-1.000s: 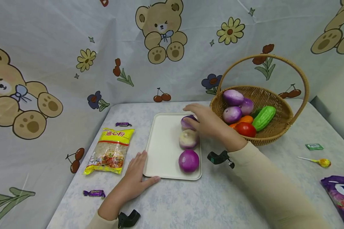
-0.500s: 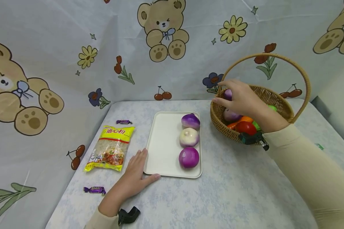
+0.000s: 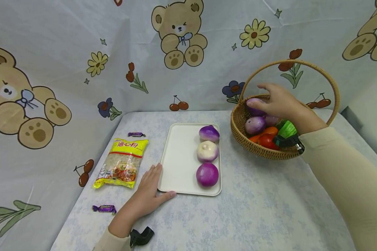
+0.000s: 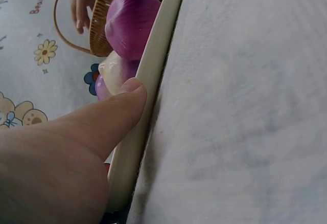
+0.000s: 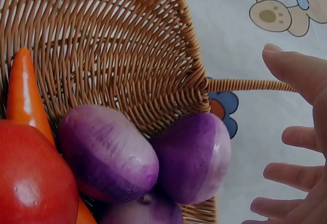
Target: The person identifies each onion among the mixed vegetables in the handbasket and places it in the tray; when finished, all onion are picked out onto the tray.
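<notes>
My left hand (image 3: 151, 191) lies with straight fingers along the near left corner of the white tray (image 3: 179, 157); in the left wrist view the thumb (image 4: 115, 119) touches the tray's rim. Along the tray's right side stand a purple onion (image 3: 208, 133), a pale onion with purple sides (image 3: 207, 151) and a rounder purple onion (image 3: 207, 174). My right hand (image 3: 281, 103) hovers over the wicker basket (image 3: 248, 144), its fingers spread and nothing in them. Purple onions (image 5: 194, 157) inside the basket sit just below it, apart from the fingers in the right wrist view.
The basket also holds a red tomato (image 3: 268, 140), orange carrots (image 3: 270, 130) and a green vegetable (image 3: 287, 129), under its tall arched handle (image 3: 331, 78). Left of the tray lie a yellow pasta bag (image 3: 122, 162) and two purple-wrapped candies (image 3: 104, 208).
My right hand has left the farthest onion on the tray and moved right to over the basket, then slightly farther right. The left hand has stayed at the tray's corner.
</notes>
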### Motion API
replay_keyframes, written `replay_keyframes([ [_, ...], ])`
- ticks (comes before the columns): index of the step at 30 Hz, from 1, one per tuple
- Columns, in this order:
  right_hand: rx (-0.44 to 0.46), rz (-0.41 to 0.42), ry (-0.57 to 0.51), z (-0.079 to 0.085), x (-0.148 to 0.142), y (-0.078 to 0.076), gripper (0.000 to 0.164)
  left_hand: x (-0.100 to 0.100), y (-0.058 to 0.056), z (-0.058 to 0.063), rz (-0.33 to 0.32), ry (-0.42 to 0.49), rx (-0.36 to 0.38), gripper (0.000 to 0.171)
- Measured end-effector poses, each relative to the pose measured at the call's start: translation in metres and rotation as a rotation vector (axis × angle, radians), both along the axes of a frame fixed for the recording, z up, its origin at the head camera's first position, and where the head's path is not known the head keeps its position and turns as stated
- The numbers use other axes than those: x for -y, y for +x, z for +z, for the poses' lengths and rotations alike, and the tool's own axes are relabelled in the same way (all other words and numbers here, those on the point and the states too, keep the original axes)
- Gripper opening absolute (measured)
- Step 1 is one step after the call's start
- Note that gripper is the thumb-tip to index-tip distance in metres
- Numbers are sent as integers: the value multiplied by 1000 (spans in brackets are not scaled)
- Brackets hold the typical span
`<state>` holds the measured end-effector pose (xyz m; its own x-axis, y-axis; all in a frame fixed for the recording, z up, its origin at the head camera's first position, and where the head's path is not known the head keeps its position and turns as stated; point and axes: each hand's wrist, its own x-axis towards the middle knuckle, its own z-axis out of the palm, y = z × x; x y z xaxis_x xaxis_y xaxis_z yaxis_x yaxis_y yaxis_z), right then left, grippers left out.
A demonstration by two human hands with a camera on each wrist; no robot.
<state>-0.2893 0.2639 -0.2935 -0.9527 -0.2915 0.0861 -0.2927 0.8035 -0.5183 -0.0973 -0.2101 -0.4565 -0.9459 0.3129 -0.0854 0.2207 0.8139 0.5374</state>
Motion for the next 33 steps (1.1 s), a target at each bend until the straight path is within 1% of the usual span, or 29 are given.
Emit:
replay_keyframes([
  [8, 7, -3, 37, -6, -2, -8, 100, 0, 0, 2, 2, -9, 7, 118],
  [12, -1, 7, 51, -13, -1, -11, 100, 0, 0, 2, 6, -14, 14, 118],
  [15, 18, 22, 61, -19, -1, -14, 100, 0, -1, 1, 4, -12, 18, 119],
  [19, 48, 43, 78, -27, -2, -16, 87, 0, -1, 1, 5, -11, 21, 120],
  [22, 50, 50, 89, -30, -2, -17, 71, 0, -1, 0, 6, -10, 15, 120],
  [25, 45, 51, 101, -32, -3, -18, 62, 0, -1, 0, 5, -12, 14, 120],
  [29, 32, 47, 115, -30, -2, -17, 57, 0, -1, 1, 5, -12, 17, 119],
  [33, 6, 55, 116, -22, 3, -7, 59, 0, -1, 2, 1, -22, 21, 119],
])
